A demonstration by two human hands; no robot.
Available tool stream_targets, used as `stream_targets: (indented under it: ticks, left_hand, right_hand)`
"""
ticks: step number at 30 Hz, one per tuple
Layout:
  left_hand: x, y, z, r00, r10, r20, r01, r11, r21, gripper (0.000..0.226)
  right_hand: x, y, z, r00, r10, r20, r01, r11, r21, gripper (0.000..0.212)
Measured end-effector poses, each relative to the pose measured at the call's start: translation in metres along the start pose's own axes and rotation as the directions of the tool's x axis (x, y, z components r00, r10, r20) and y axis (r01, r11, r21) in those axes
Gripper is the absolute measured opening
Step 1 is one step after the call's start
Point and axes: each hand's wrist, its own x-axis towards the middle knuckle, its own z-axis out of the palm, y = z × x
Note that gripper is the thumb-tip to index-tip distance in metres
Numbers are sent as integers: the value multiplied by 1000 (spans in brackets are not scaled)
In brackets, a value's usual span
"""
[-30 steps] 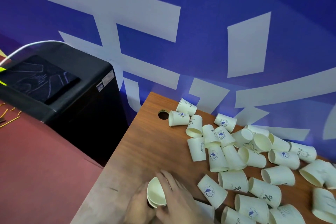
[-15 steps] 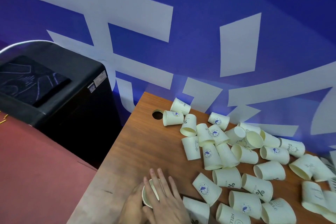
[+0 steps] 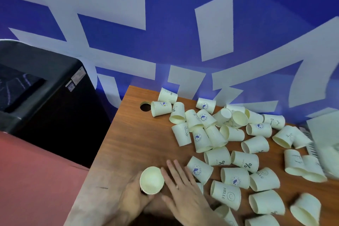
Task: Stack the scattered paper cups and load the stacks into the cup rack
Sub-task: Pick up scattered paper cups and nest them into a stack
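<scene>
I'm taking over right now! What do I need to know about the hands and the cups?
Left hand: grips a small cup stack at the table's near-left edge, mouth facing the camera.
Right hand: open, fingers straight, beside the stack, holding nothing.
Loose cups: dozens lie on their sides across the wooden table, nearest one just right of the right hand.
Done: only that small stack is started.
Left: stack all remaining cups and load them; the cup rack is not clearly in view.

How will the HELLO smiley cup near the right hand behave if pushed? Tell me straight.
The HELLO cup lies on its side on the wooden table, so it would probably roll in a curve, being tapered. Thin paper suggests it is light and would crush under a hard grip. Cups crowd around it, so pushing would likely knock them.
</scene>
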Motion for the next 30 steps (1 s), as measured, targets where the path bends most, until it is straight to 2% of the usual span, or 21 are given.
stream_targets:
  ticks: [1, 4, 8, 14, 16, 19, 21, 23, 27, 30]
  left_hand:
    - [2, 0, -1, 1000, -11, 17, 11, 1000, -25, 65]
    - [10, 11, -5, 992, -67, 110, 60, 996, 60, 62]
    - [10, 16, -1, 986, -73, 150, 61, 995, 79, 61]
    - [5, 27, 0, 980, -80, 184, 65, 994, 88, 72]
    - [1, 31, 2, 976, -90, 200, 70, 992, 106, 71]
    - [-2, 34, 2, 972, -98, 214, 70, 989, 133, 66]
    - [-1, 31, 4, 971, -103, 216, 76, 989, 130, 66]
    - [-1, 33, 3, 971, -107, 216, 80, 988, 129, 66]
    - [-6, 35, 3, 966, -78, 246, 65, 996, 60, 63]
    - [-7, 36, 4, 968, -71, 241, 74, 997, -3, 65]
  right_hand:
    - [-7, 11, 1, 999, 32, 29, -31, 999, -13, 79]
    - [-24, 36, 0, 992, 90, 87, -86, 995, -56, 84]
    - [-39, 46, -4, 956, 182, 231, -164, 982, -96, 89]
    - [-43, 46, -6, 956, 197, 219, -176, 978, -114, 67]
    - [-40, 48, -10, 956, 222, 194, -214, 975, -62, 68]
    - [-34, 45, -31, 949, 295, 110, -312, 925, 218, 69]
    - [-27, 40, -49, 959, 284, 6, -267, 892, 364, 67]
    - [-20, 30, -66, 970, 225, -97, -171, 904, 391, 65]
    - [-8, 11, -95, 953, 191, -234, -87, 916, 392, 62]
    - [-2, 1, -101, 981, 63, -184, 4, 938, 347, 67]
